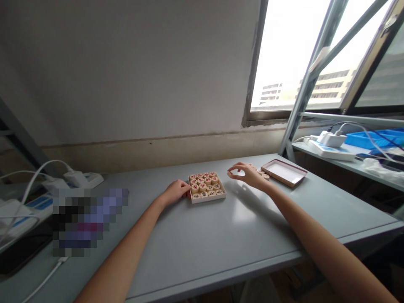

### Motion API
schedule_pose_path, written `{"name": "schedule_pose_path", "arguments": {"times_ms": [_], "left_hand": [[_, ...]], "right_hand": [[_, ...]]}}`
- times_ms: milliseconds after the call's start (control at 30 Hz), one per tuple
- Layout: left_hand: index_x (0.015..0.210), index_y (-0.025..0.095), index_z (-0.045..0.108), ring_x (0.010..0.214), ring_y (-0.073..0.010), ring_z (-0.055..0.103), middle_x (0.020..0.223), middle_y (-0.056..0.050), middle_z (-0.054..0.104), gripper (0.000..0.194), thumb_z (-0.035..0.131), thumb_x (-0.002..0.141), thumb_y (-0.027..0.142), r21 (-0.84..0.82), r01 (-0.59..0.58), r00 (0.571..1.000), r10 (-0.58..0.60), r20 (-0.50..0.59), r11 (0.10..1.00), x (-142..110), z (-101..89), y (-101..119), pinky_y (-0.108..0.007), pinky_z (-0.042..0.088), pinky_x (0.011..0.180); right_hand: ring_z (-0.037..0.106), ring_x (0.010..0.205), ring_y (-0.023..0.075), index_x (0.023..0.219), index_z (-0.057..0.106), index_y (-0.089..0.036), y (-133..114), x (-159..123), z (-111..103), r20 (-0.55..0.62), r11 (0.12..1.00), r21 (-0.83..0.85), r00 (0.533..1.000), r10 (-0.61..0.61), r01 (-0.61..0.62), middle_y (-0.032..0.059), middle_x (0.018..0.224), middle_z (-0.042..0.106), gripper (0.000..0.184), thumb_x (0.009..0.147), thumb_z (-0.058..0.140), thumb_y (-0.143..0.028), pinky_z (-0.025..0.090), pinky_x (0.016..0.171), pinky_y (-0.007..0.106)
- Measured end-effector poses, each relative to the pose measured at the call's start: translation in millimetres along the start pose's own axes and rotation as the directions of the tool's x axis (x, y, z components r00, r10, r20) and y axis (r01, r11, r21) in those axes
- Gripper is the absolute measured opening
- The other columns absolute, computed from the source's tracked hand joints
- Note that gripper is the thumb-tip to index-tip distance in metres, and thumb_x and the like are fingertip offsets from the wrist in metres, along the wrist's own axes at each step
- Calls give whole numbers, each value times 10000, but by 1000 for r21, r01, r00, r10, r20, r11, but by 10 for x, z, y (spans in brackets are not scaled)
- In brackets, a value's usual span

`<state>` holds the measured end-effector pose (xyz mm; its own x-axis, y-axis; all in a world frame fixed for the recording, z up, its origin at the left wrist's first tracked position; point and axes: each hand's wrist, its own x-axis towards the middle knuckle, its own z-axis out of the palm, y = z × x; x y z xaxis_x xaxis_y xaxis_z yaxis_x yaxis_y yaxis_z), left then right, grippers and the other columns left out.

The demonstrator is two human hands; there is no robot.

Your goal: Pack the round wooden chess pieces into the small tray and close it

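A small open box [208, 200] holds several round wooden Chinese chess pieces [207, 181] in rows, with red characters at the back and black ones at the front. My left hand [175, 190] is closed on the box's left side. To the right of the box, my right hand [248, 174] is raised above the table, thumb and forefinger pinching a Chinese chess piece [229, 173] that barely shows. Behind that hand, more loose pieces [263, 175] lie on the table, partly hidden. The box lid [284, 171] rests inside up, right of them.
The grey table [189, 244] meets a wall at the back. Chargers and a power strip [91, 180] with white cables stand at the left, near a blurred-out object [97, 219]. A metal post [303, 97] rises behind the right corner, beside a shelf with a power strip [331, 150] and blue tray [372, 139].
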<state>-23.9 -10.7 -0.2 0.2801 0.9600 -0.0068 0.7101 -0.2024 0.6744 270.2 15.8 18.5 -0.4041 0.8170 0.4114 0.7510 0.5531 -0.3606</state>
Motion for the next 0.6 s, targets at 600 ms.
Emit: {"name": "schedule_pose_path", "arguments": {"times_ms": [600], "left_hand": [[461, 160, 478, 453, -88, 359, 451, 29, 446, 311, 362, 647, 380, -4, -8, 1000, 8, 9, 1000, 26, 4, -49, -233, 262, 483]], "right_hand": [[504, 839, 168, 759, 605, -225, -564, -16, 268, 61, 966, -210, 989, -138, 148, -2, 862, 617, 113, 785, 601, -335, 270, 717, 299]]}}
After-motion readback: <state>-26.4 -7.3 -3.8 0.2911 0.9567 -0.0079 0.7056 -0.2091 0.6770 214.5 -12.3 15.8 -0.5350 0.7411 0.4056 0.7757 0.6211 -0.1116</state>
